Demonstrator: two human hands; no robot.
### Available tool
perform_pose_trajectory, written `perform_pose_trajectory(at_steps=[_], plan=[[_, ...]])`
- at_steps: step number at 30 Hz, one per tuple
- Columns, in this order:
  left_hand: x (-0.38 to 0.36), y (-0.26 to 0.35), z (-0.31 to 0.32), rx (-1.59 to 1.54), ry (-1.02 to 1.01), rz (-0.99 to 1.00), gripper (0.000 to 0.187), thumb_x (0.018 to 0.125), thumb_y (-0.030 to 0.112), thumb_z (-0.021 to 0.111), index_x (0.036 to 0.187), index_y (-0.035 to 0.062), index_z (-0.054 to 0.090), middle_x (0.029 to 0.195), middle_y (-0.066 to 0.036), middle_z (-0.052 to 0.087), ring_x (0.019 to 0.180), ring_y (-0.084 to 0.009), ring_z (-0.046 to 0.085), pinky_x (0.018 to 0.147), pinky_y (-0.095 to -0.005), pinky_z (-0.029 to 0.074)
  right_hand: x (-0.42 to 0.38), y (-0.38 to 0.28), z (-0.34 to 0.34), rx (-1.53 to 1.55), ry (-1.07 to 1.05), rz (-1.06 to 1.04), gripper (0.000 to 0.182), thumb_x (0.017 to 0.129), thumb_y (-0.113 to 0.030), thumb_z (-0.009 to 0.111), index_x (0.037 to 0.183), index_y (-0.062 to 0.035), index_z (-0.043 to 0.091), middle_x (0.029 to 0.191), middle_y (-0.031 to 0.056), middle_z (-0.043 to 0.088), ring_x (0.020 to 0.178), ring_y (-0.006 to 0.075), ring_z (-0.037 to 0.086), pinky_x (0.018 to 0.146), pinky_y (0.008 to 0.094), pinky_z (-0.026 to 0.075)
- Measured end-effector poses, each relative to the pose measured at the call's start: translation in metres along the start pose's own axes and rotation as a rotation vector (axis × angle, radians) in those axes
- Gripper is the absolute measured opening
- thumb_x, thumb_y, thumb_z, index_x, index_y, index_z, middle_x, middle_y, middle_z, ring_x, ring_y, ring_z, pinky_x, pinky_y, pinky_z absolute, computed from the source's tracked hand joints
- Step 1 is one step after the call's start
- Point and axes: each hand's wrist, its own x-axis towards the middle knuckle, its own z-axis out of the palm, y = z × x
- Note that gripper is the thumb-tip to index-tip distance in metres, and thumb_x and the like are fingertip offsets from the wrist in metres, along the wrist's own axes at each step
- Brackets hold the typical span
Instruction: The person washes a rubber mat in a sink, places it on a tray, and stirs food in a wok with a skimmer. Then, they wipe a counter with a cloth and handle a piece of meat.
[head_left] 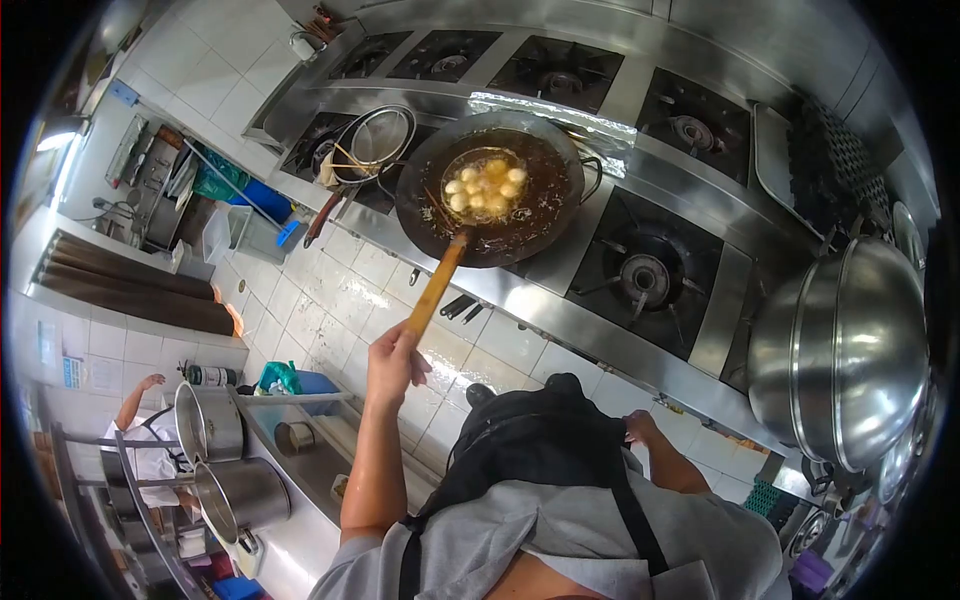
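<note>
One view, head camera: person at stove lifting fried balls (486, 186) from wok (489, 186).
Left hand (393, 362), centre frame, fingers closed round wooden handle of skimmer (437, 283), reaching up-frame, likely to keep clear of hot oil. Right hand (640, 428) rests lower right near stove edge (560, 325); grip unclear. Steel pot (840, 350) at right.

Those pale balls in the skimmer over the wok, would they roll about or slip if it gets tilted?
Probably yes. The balls look round and lie loose in the skimmer, so a tilt would likely roll them. They look glossy from the dark oil in the wok, so probably slippery. The left hand grips the long wooden handle.
</note>
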Motion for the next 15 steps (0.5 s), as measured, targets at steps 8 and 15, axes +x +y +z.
perform_pose_trajectory(at_steps=[8,15], plan=[[0.002,0.0,-0.008,-0.075,0.031,-0.028,0.041,0.103,0.02,0.048,0.132,-0.0078,0.056,0.059,-0.012,0.063,0.038,-0.0148,0.051,0.037,-0.0261,0.04,0.02,0.006,0.002,-0.573,0.065,-0.369,0.019,0.097,-0.022,0.06,0.101,-0.0045,0.066,0.097,0.0089,0.076,0.083,0.0209,0.076,0.064,0.0316,0.062],[0.007,-0.007,-0.008,-0.152,0.0,-0.059,0.042,0.102,0.019,0.044,0.135,-0.007,0.053,0.063,-0.015,0.064,0.04,-0.0171,0.055,0.039,-0.0278,0.042,-0.011,-0.025,-0.002,-0.648,-0.034,-0.287,0.021,0.101,-0.016,0.053,0.099,0.0024,0.065,0.086,0.0168,0.074,0.074,0.0285,0.075,0.057,0.0408,0.063]])
